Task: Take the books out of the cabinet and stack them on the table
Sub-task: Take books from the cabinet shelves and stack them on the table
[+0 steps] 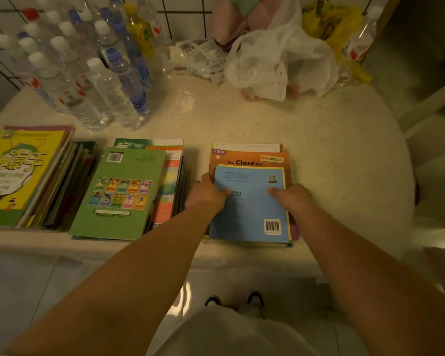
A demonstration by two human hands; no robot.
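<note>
- Books lie in three stacks along the near edge of the tabletop [242, 119].
- Blue book [249, 204] tops the right stack, over an orange book [247, 160] titled "The Class Trip".
- Left hand [208, 192] grips the blue book's left edge, thumb on the cover.
- Right hand [292, 197] grips its right edge the same way.
- Green book [118, 194] tops the middle stack; yellow book [18, 173] tops the left one.
- Water bottles [93, 70] and a white plastic bag [275, 60] stand behind.
</note>
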